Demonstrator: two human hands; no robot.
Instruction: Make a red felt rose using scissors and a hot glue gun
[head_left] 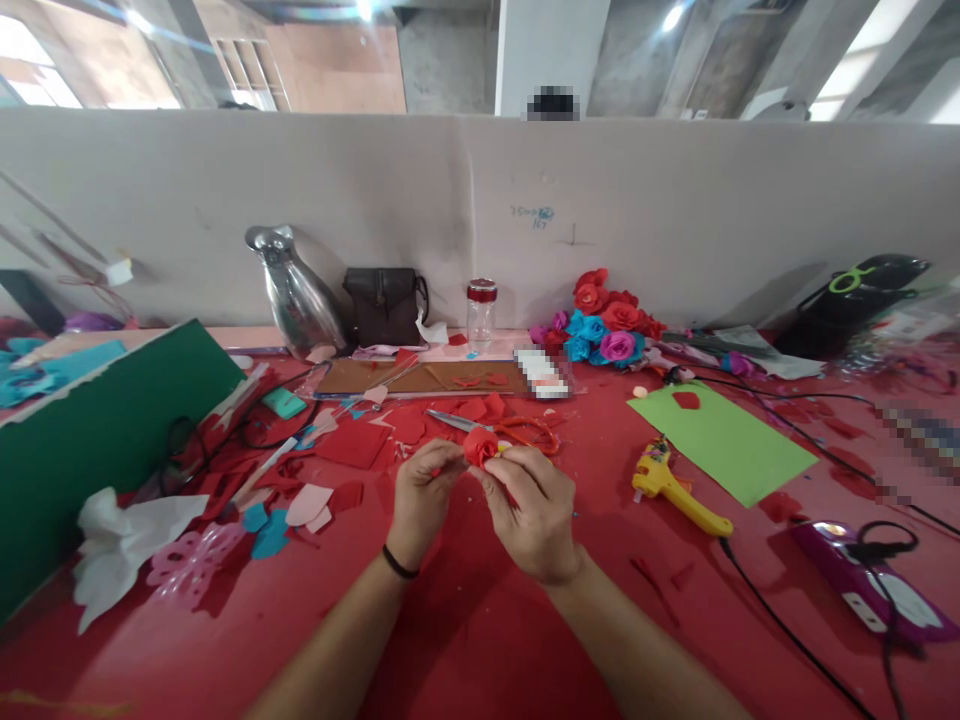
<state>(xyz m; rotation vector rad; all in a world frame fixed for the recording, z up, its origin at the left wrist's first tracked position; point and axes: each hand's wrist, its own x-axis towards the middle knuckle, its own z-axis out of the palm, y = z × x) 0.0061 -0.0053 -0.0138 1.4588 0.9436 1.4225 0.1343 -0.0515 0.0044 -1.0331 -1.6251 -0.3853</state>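
Note:
A small red paper rose (pixel 480 446) is held up between both hands at the middle of the view. My right hand (pixel 536 510) is closed around its right side, thumb and fingers pinching it. My left hand (pixel 424 500), with a dark band at the wrist, pinches at the flower's left edge. Just behind the rose lie scissors with orange handles (pixel 534 432), partly hidden by it. Red paper pieces (pixel 352 445) are scattered on the red table beyond my left hand. To the right of my hands rests a yellow glue gun (pixel 682 490).
Finished paper flowers (pixel 611 320) sit by the grey partition (pixel 315 190), near a glass jar (pixel 481 315), a dark bag (pixel 384 308) and a steel jug (pixel 296 295). A green board (pixel 120 440) stands left. Right are a lime sheet (pixel 727 440), a purple power strip (pixel 874 580) and cables.

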